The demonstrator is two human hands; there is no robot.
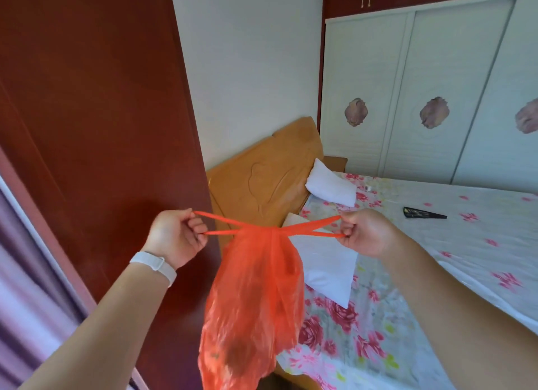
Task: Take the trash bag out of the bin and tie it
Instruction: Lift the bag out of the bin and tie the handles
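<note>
The fingers (195,229) of the left hand (174,238) are curled tight around one handle loop of an orange trash bag (256,302), and the right hand (366,234) grips the opposite loop in the same clenched way. Both loops are pulled out sideways and taut, meeting at a gathered neck between the two hands. Below that neck the bag hangs free in the air, thin and see-through, with dark shapes showing near its bottom. A white wristband (154,266) sits on the left wrist. Behind the left hand stands a dark red wooden wardrobe (96,113). Behind the bag are a light wooden headboard (262,177) and a bed (436,273) with a flowered sheet. Two white pillows (329,273) lie near the headboard, and a small black object (422,214) rests farther out on the bed. White sliding doors (422,93) with flower motifs fill the far wall.
</note>
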